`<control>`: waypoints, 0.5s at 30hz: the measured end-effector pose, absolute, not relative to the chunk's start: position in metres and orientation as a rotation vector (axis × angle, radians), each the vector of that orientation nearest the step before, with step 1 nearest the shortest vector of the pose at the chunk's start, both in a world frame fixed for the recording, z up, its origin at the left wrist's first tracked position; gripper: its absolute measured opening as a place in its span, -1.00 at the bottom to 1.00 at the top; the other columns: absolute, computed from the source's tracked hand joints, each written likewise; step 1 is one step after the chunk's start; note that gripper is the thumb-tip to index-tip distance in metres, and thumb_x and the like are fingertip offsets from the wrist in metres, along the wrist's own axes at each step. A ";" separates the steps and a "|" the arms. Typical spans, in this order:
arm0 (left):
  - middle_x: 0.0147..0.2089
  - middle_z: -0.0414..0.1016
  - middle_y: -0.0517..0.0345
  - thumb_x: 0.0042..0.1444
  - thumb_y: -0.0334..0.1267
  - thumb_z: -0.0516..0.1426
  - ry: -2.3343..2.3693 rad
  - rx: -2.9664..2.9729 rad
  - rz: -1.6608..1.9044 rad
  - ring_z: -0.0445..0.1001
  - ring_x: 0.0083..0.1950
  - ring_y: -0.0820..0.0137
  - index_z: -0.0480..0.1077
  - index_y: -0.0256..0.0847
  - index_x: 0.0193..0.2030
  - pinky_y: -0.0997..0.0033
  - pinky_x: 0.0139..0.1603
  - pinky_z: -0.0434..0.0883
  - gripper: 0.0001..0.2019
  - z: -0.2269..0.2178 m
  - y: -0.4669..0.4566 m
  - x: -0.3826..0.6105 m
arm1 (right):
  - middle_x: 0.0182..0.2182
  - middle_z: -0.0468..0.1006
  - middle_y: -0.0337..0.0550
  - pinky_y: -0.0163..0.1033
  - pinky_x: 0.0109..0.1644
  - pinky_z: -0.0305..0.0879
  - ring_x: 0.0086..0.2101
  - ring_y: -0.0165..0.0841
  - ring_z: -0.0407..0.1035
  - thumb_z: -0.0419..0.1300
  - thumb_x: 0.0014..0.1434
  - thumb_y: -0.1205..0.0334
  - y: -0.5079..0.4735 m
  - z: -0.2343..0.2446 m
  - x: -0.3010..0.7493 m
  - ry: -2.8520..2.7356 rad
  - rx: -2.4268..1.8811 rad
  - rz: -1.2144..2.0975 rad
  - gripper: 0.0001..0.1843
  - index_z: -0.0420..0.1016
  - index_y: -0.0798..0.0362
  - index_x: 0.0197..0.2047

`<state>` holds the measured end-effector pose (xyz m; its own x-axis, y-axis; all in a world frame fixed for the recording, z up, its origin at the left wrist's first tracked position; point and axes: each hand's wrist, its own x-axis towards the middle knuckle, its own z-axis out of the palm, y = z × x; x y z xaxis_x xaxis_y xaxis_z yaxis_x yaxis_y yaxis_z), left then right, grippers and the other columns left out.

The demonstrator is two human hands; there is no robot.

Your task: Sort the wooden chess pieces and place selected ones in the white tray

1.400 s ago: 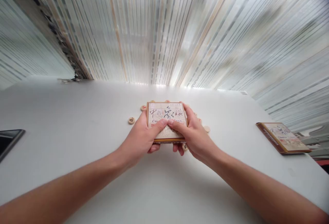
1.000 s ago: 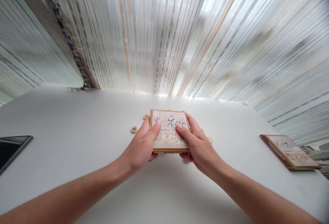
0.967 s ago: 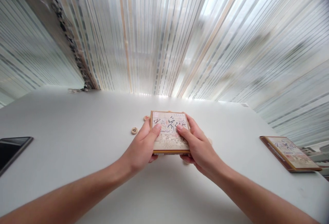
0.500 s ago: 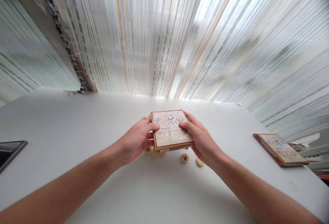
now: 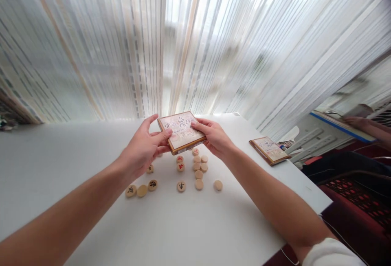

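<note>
A flat Chinese chess box [image 5: 181, 131] with a printed top and brown edge hangs tilted above the white table [image 5: 61, 164]. My left hand [image 5: 143, 148] grips its left side, thumb on top, and my right hand [image 5: 214, 137] grips its right side. Below the box, several round wooden chess pieces [image 5: 198, 173] lie scattered on the table, some showing red or black characters, some blank side up.
A second flat box part with the same print [image 5: 269, 150] lies near the table's right edge. Sheer striped curtains [image 5: 195, 42] hang behind the table. Another person's arm [image 5: 366, 125] shows at the far right, above a dark red chair [image 5: 357, 201].
Both hands have lifted the box off the table and tilted it. The chess pieces that were under it now lie uncovered and spread out. The view has swung to the right.
</note>
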<state>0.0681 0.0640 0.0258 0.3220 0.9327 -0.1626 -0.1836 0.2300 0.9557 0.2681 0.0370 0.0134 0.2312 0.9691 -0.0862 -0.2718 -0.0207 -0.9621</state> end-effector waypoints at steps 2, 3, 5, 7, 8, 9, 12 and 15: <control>-0.16 0.68 -0.04 0.26 -0.49 0.30 0.885 1.072 0.884 0.70 -0.34 0.31 0.20 -0.14 0.45 0.29 -0.20 0.68 -0.32 0.027 0.071 0.088 | -0.33 0.73 -0.06 -0.34 -0.26 0.53 -0.37 -0.38 0.57 0.34 0.29 0.40 0.038 0.013 0.290 -0.809 -1.161 1.164 -0.88 0.69 0.18 -0.11; -0.18 0.68 -0.04 0.25 -0.50 0.30 0.867 1.091 0.859 0.69 -0.35 0.32 0.24 -0.18 0.41 0.28 -0.18 0.68 -0.37 0.027 0.074 0.099 | -0.33 0.73 -0.06 -0.35 -0.26 0.53 -0.37 -0.38 0.57 0.33 0.30 0.41 0.038 0.012 0.302 -0.808 -1.169 1.154 -0.89 0.70 0.19 -0.13; -0.21 0.67 -0.04 0.23 -0.49 0.31 0.842 1.148 0.827 0.68 -0.35 0.33 0.28 -0.24 0.34 0.28 -0.16 0.67 -0.42 0.026 0.082 0.121 | -0.33 0.74 -0.05 -0.35 -0.26 0.53 -0.37 -0.38 0.58 0.30 0.31 0.44 0.037 0.011 0.327 -0.802 -1.191 1.135 -0.88 0.71 0.19 -0.15; -0.21 0.66 -0.05 0.22 -0.44 0.34 0.818 1.242 0.807 0.67 -0.32 0.34 0.30 -0.25 0.29 0.28 -0.14 0.66 -0.46 0.023 0.092 0.145 | -0.32 0.74 -0.04 -0.35 -0.26 0.54 -0.36 -0.37 0.58 0.28 0.32 0.46 0.036 0.010 0.353 -0.794 -1.222 1.112 -0.86 0.71 0.20 -0.14; -0.20 0.65 -0.06 0.24 -0.39 0.34 0.807 1.313 0.789 0.66 -0.32 0.35 0.31 -0.26 0.26 0.28 -0.12 0.66 -0.50 0.021 0.097 0.157 | -0.31 0.74 -0.04 -0.34 -0.26 0.54 -0.36 -0.37 0.59 0.28 0.32 0.46 0.035 0.009 0.367 -0.790 -1.241 1.099 -0.86 0.71 0.20 -0.14; -0.19 0.65 -0.07 0.25 -0.35 0.34 0.798 1.358 0.769 0.65 -0.31 0.36 0.33 -0.28 0.22 0.26 -0.11 0.65 -0.54 0.018 0.102 0.170 | -0.31 0.74 -0.04 -0.34 -0.29 0.53 -0.37 -0.36 0.59 0.29 0.32 0.47 0.035 0.009 0.382 -0.784 -1.263 1.085 -0.86 0.70 0.20 -0.13; -0.13 0.63 -0.13 0.20 -0.26 0.37 0.797 1.481 0.728 0.63 -0.25 0.31 0.35 -0.30 0.19 0.21 -0.11 0.64 -0.52 0.009 0.116 0.209 | -0.33 0.73 -0.06 -0.33 -0.33 0.51 -0.39 -0.35 0.58 0.28 0.29 0.50 0.033 0.005 0.430 -0.748 -1.342 1.024 -0.86 0.69 0.19 -0.16; -0.09 0.63 -0.14 0.12 -0.21 0.41 0.784 1.678 0.682 0.63 -0.20 0.22 0.35 -0.27 0.23 0.11 -0.08 0.61 -0.42 -0.003 0.124 0.246 | -0.32 0.72 -0.07 -0.31 -0.30 0.51 -0.38 -0.35 0.58 0.26 0.31 0.51 0.030 -0.001 0.479 -0.710 -1.429 0.949 -0.86 0.67 0.19 -0.16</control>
<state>0.2459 0.1235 -0.0033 0.6145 0.7878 0.0433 0.1520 -0.1721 0.9733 0.4791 0.0297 -0.0010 0.4774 0.8679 -0.1374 -0.1134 -0.0942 -0.9891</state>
